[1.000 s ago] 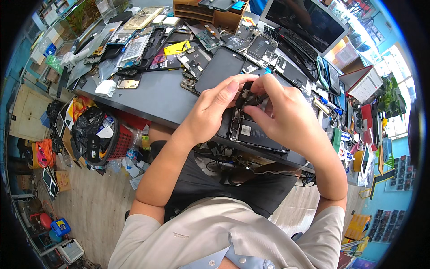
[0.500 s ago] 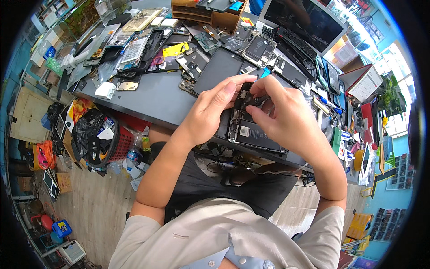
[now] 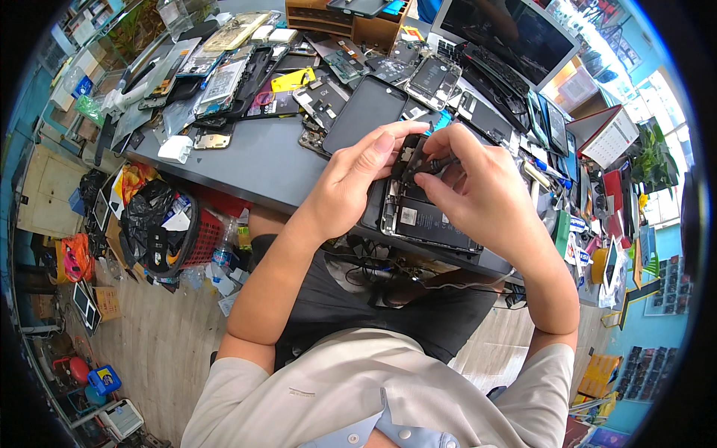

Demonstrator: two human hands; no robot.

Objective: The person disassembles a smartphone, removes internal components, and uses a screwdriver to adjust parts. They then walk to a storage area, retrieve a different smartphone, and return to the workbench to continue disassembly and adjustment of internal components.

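Observation:
An opened phone (image 3: 427,225) lies at the front edge of the grey desk, with its dark battery and inner parts exposed. A black phone panel (image 3: 404,158) stands tilted up at its far left end. My left hand (image 3: 357,168) steadies this panel, its fingers stretched along the far side and partly hidden. In my right hand (image 3: 472,170), a dark screwdriver (image 3: 439,163) is pinched between thumb and fingers, its end pointing toward the panel and the phone's upper end. Just where the tip touches cannot be made out.
Behind my hands lie a black phone cover (image 3: 364,112), an opened phone (image 3: 433,81) and several loose phone parts. A laptop (image 3: 508,41) and a wooden organizer (image 3: 321,20) stand at the back. Left of the desk is a red basket (image 3: 203,237) with bags in it.
My right hand has turned slightly and its fingers have shifted on the screwdriver, showing more of it. My left hand and the phone stay nearly in place.

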